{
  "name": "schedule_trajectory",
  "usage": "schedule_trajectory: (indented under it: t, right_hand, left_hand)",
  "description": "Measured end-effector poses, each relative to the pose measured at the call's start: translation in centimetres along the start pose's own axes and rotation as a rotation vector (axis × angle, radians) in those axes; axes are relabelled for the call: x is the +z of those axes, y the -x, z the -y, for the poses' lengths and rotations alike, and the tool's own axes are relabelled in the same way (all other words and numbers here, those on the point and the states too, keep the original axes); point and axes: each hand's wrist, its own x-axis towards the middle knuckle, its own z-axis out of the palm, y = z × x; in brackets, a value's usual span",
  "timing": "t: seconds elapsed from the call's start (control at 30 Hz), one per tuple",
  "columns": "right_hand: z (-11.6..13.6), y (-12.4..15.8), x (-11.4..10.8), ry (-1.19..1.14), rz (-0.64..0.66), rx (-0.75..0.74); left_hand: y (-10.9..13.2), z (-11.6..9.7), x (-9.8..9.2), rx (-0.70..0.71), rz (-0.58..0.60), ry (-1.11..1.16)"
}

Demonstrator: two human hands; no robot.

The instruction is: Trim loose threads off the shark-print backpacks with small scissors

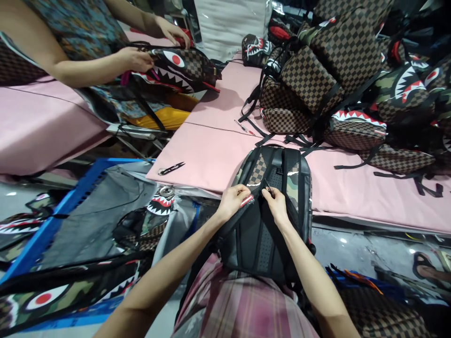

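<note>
A black backpack (262, 239) with camouflage and brown checkered panels leans from my lap against the table edge, its padded back and shoulder straps facing me. My left hand (232, 203) is closed on a shoulder strap, pinching it beside a small red label (246, 201) with white lettering. Just to the right, my right hand (276, 205) is closed around small dark thread snips (268, 187); their thin tips point up over the strap, and most of the handle is hidden by the fingers.
A pink-covered table (204, 155) holds another pair of snips (172, 169), a pen (243, 126) and a heap of checkered backpacks (310, 84). At upper left, a co-worker's hands (137, 60) handle a shark-face bag (176, 70). A blue-framed bin (45, 234) contains more bags.
</note>
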Motion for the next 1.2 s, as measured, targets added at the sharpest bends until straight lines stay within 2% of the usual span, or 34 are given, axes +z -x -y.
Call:
schedule_trajectory:
  t: [0.13, 0.2, 0.27, 0.33, 0.37, 0.4, 0.47, 0.53, 0.63, 0.77, 1.03, 1.2]
  right_hand:
    - [0.3, -1.1, 0.8, -0.108, 0.075, 0.060]
    - [0.4, -1.4, 0.9, -0.127, 0.072, 0.059]
    - [0.5, -1.4, 0.8, -0.140, 0.071, 0.049]
    - [0.6, -1.4, 0.7, -0.153, 0.084, 0.042]
    - [0.7, -1.4, 0.6, -0.159, 0.091, 0.041]
    - [0.8, -1.4, 0.6, -0.164, 0.098, 0.045]
    - [1.2, -1.4, 0.5, -0.175, 0.110, 0.067]
    - [1.6, -1.5, 0.6, -0.188, 0.121, 0.098]
    - [2.3, -1.5, 0.6, -0.209, 0.133, 0.129]
    - [3.0, -1.5, 0.7, -0.243, 0.138, 0.140]
    - [3.3, -1.5, 0.9, -0.290, 0.173, 0.143]
    - [3.5, -1.4, 0.5, -0.311, 0.174, 0.145]
  left_hand:
    - [2.8, 1.6, -1.2, -0.179, -0.146, 0.247]
    - [4.9, 2.3, -2.7, -0.229, -0.152, 0.239]
    - [7.0, 2.6, -4.2, -0.233, -0.064, 0.163]
    - [8.6, 2.4, -5.4, -0.178, 0.051, 0.023]
    - [9.1, 2.2, -5.7, -0.115, 0.063, -0.092]
    - [9.3, 1.7, -5.7, -0.029, 0.027, -0.239]
    - [9.0, 0.7, -4.9, 0.185, -0.135, -0.577]
    - [8.1, -0.4, -3.2, 0.381, -0.274, -0.839]
    - [6.2, -1.4, -0.5, 0.543, -0.283, -0.996]
    - [4.1, -1.1, 1.3, 0.612, -0.296, -0.998]
    - [3.3, -0.3, 0.3, 0.739, -0.381, -0.988]
    - [3.7, -0.2, 0.1, 0.684, -0.377, -1.016]
